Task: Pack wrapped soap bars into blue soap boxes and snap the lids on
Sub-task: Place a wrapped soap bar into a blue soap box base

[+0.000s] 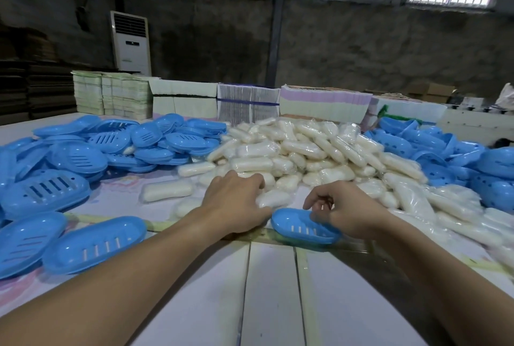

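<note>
- While the right hand steadies the blue soap box at the near foot of the soap pile, its curled fingers pinch the box's far right rim, which probably keeps the light plastic shell from sliding on the white table.
- Just left of that box, the left hand lies palm down on a wrapped soap bar, fingers bent over it; whether it has truly closed round the bar or only rests on it cannot be told from this view.
- Judged from the task, the bar is being gathered for this box, so the box sits close to the pile to keep the carry short.
- That box shows its slotted face upward, and its long axis runs left to right across the person, tilted a little so the right end lies slightly nearer than the left.
- The bar under the left hand points its long axis roughly from the hand's fingertips towards the box, at a slant to the box's own axis, so it will likely need turning to lie lengthwise.
- Left of the box, two more slotted blue shells lie side by side, their long axes angled up to the right.
- Beyond them, left of the pile, a heap of blue lids and trays is stacked loosely.
- Right of the pile lies a second heap of blue perforated parts.
</note>
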{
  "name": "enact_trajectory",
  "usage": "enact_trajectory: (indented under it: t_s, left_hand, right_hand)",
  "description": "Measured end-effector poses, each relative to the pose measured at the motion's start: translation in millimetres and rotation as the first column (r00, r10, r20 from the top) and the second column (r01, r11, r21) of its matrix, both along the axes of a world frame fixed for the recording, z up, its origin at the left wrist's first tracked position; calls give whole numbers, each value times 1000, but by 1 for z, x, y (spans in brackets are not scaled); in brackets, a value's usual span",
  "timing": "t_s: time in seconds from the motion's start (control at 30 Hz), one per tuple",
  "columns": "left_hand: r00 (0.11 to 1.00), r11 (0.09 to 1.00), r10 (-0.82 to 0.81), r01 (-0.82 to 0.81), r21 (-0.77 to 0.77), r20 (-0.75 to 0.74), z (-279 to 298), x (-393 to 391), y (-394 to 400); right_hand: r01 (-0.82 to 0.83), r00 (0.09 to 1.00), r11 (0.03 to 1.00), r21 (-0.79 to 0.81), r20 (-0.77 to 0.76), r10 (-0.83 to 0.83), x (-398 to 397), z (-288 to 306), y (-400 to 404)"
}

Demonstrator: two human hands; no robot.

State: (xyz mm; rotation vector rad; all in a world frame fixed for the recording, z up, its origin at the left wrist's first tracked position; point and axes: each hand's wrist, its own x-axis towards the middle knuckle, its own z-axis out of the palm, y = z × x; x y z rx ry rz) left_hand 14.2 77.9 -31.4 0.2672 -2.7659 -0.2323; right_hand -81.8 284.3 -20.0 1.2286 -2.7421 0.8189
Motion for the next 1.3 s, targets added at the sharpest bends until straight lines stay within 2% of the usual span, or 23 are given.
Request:
enact_trajectory:
  t_s: [0.13, 0.3, 0.43, 0.5, 0.57, 0.63, 0.7, 0.83, 0.93, 1.07, 1.3]
  left_hand:
    - [993, 971, -38, 64, 229, -115, 11, 9, -6]
    - [948, 897, -151, 251, 364, -280, 17, 17, 1]
    - [916, 802, -333, 399, 443, -222, 8, 18, 14]
    - [907, 804, -389, 420, 420, -164, -2, 14, 21]
    - [912, 812, -385, 409, 416, -143, -10, 10, 23]
    - [927, 829, -350, 373, 417, -133, -10, 9, 18]
    - [927, 835, -360, 369, 408, -103, -8, 10, 13]
    - [905, 821, -421, 411, 396, -65, -8, 13, 10]
    - [913, 812, -401, 391, 433, -72, -8, 11, 9]
    - [931, 801, -360, 339, 493, -55, -6, 7, 12]
    - [937, 820, -350, 298, 489, 15, -5, 3, 11]
  right_hand:
    - [59, 997, 989, -132, -50, -66, -4, 0, -1]
    - [99, 995, 909, -405, 64, -80, -6, 10, 3]
    - [138, 981, 838, -528, 187, -44, -7, 27, 13]
    - [116, 968, 901, -418, 249, -9, -6, 33, 21]
    - [-6, 963, 986, -164, 266, 50, -5, 35, 28]
    - [-117, 964, 991, 60, 249, 98, -3, 35, 30]
    - [-139, 969, 979, 151, 223, 103, -3, 35, 30]
    - [-93, 978, 980, 178, 203, 56, -8, 38, 35]
    - [-82, 979, 975, 206, 201, 40, -11, 36, 37]
    - [-36, 994, 971, 235, 109, 11, -9, 32, 31]
    - [-27, 995, 980, 199, 96, 8, -7, 30, 29]
